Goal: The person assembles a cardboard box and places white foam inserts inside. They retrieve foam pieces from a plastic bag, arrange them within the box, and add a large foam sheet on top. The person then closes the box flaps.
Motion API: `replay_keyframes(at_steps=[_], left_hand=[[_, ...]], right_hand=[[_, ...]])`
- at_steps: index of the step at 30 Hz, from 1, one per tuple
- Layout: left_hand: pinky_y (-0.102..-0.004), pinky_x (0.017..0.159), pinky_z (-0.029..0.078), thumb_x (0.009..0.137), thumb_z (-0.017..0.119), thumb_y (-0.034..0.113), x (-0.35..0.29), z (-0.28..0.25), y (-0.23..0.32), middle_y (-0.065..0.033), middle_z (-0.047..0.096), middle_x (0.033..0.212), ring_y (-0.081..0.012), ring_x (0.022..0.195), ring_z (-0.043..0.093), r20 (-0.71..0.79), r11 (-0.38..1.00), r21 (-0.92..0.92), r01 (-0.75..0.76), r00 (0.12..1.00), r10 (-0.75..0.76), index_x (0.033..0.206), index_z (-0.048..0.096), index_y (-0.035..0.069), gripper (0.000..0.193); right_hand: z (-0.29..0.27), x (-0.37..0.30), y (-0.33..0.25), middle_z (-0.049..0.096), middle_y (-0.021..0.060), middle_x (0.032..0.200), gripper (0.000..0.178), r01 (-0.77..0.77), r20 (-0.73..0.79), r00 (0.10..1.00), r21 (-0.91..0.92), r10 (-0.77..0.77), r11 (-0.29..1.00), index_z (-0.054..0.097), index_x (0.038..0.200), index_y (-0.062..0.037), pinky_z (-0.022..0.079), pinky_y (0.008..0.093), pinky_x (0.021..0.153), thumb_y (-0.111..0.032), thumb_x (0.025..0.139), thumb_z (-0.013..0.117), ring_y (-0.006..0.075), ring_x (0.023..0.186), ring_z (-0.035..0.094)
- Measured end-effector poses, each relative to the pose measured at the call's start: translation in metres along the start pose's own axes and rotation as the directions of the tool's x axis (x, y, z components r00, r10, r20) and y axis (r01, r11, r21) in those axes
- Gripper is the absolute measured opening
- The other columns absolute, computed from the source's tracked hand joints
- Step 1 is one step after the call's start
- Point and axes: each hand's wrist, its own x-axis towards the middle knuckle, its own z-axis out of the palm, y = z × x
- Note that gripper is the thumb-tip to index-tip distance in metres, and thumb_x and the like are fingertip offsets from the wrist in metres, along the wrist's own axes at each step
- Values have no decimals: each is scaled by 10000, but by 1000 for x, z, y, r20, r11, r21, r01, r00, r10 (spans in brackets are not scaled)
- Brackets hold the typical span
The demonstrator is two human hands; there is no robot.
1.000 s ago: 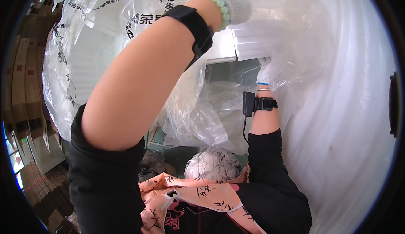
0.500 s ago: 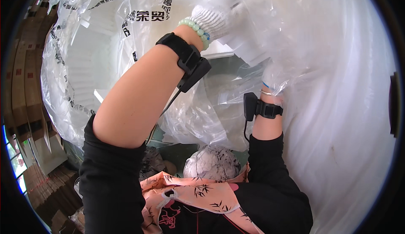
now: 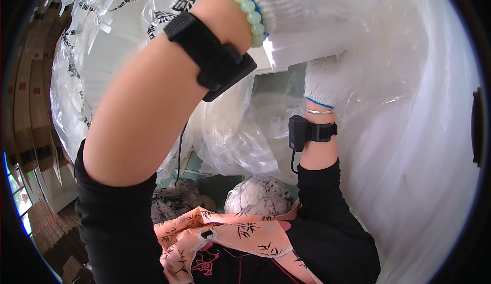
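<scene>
Both hands wear white knitted gloves. My left hand reaches to the top of the view, over a white, flat-edged object. Its fingers are smeared and blend into the white, so their pose cannot be made out. Nearer me and to the right, my right hand is raised beside that object, partly behind clear plastic film. The film hides its fingers; whether it grips anything does not show. Loose clear plastic hangs between my arms. More clear plastic with dark printing covers a pale shape at the left.
Stacked brown cardboard lines the left side, with more folded cardboard lower down. Milky plastic sheeting fills the right side. A black cable hangs from my left wrist strap. My patterned knee is below.
My left forearm has come up closer to the view, its hand farther toward the top. My right hand has shifted slightly left, its glove cuff showing more plainly. The white object's edge appears different.
</scene>
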Motion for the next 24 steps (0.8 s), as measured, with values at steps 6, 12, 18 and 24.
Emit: replay_keyframes(at_steps=[6,12,18,24], left_hand=[[-421,816,547,905,584,393,12,21,27,-171,702,1030,-329,920,684,168,989,42,-143,977,134,1320,565,127,494],[-417,833,539,906,565,402,-25,8,7,-192,686,1070,-347,966,668,-226,998,30,63,973,-54,1311,562,92,510],[-424,930,488,800,746,272,-114,27,-24,-152,626,1217,-338,1106,603,-479,968,240,72,876,53,1266,552,67,544],[-370,1017,458,731,762,234,-133,124,14,-129,640,1079,-264,1134,585,-23,899,305,-315,941,337,1135,632,63,458]], right_hand=[[-80,13,21,499,93,1419,480,-168,100,974,-274,201,947,496,1369,-101,381,512,1084,-394,991,474,280,1318,455],[-82,5,35,580,98,1280,480,-229,70,963,-306,262,924,427,1409,-53,523,409,896,-310,1005,463,226,1116,560],[-88,21,36,572,56,1294,391,-212,-14,972,-482,234,850,519,1311,-135,541,457,908,-347,983,497,243,1145,567],[-67,25,29,551,71,1323,421,-362,-171,928,-200,332,910,502,1328,-132,546,476,907,-367,979,490,262,1180,554]])
